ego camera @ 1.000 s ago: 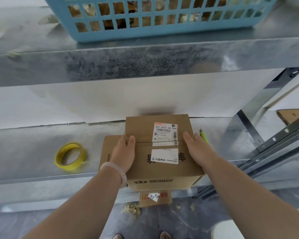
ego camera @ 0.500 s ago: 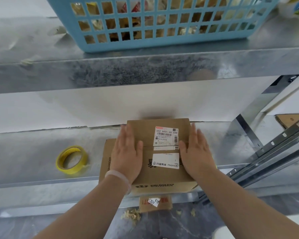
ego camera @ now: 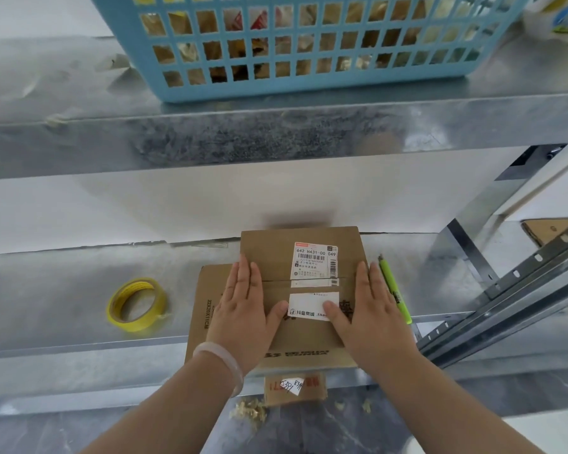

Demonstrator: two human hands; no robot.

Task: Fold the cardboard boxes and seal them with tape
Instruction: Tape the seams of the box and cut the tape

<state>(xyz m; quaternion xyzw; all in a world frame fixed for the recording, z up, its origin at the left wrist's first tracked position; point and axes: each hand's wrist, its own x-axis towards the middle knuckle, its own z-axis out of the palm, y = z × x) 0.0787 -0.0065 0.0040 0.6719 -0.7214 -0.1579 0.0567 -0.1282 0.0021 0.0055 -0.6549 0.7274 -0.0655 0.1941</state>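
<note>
A brown cardboard box [ego camera: 277, 249] with white shipping labels stands on the metal shelf [ego camera: 63, 290], its two top flaps folded down and meeting in a seam. My left hand [ego camera: 243, 309] lies flat on the box's left part, fingers spread across the seam. My right hand [ego camera: 368, 309] lies flat on the right part, thumb on the lower label. A flat piece of cardboard [ego camera: 204, 309] sticks out from under the box at the left. A roll of yellow tape [ego camera: 135, 304] lies on the shelf to the left, apart from the box.
A green pen-like tool [ego camera: 394, 290] lies just right of the box. An upper metal shelf [ego camera: 276, 132] overhangs, carrying a blue plastic basket [ego camera: 309, 44]. Slanted metal rails [ego camera: 505, 303] run at the right. A small labelled cardboard piece [ego camera: 295, 386] sits below the shelf edge.
My hands moved from gripping the box's sides to lying flat on its top, pressing the flaps down. The box shifted slightly toward the back.
</note>
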